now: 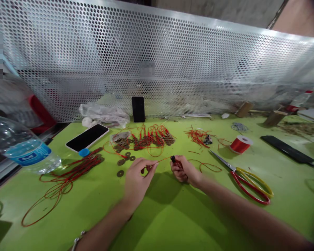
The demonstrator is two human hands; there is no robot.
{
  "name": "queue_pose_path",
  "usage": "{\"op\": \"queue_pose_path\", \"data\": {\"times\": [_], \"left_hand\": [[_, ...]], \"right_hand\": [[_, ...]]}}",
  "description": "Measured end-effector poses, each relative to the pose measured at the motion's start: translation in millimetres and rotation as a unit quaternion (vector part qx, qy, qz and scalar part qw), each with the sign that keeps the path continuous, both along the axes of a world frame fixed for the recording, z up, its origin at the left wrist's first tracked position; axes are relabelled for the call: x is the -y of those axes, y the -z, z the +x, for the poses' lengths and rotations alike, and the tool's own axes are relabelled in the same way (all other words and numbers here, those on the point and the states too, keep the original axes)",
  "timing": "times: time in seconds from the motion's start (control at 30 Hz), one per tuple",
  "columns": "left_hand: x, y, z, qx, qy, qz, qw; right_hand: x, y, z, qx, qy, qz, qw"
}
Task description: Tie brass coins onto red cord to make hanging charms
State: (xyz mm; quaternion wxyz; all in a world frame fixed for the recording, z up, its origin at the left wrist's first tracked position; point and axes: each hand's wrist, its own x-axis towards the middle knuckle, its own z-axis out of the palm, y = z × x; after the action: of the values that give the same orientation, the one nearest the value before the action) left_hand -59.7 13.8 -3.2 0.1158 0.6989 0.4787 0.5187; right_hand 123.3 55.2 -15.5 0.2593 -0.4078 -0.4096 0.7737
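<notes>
Hands on red cord, green table.
I saw the left hand (136, 177) pinching the red cord (163, 160) (taut, mid-table); the right hand (184, 171) was closed around a small dark lighter (173, 159).

Small craft workshop bench: green worktop (172, 216) backed by a perforated metal screen (172, 52), strewn with red cord (60, 177), old coins (143, 141), scissors (247, 181), a thread spool (240, 144).

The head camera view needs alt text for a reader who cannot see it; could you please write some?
Two bare hands work over a green table: the left hand pinches a red string that runs to the right hand, which grips a small dark object. Around them lie old coins tied with red string, scissors, a red spool, a phone and a water bottle.
</notes>
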Motion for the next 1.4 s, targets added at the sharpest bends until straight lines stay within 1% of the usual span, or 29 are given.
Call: {"op": "queue_pose_path", "data": {"times": [0.3,0.5,1.07,1.23,1.4], "left_hand": [[-1,0.0,1,-0.003,-0.005,0.006,1.000],[-2,-0.5,1,-0.004,-0.004,0.005,1.000],[-1,0.0,0,-0.001,-0.002,0.001,1.000],[-2,0.9,0,-0.003,-0.003,0.004,1.000],[-1,-1.7,1,-0.003,-0.002,0.001,1.000]], "right_hand": [[-1,-0.6,-2,0.008,-0.007,-0.007,1.000],[1,-4.5,-2,0.011,-0.004,-0.004,1.000],[1,-9.7,-5,0.025,0.004,-0.031,0.999],[3,-12.6,-5,0.023,0.008,-0.029,0.999],[2,-10.5,-5,0.016,0.011,-0.019,1.000]]}}
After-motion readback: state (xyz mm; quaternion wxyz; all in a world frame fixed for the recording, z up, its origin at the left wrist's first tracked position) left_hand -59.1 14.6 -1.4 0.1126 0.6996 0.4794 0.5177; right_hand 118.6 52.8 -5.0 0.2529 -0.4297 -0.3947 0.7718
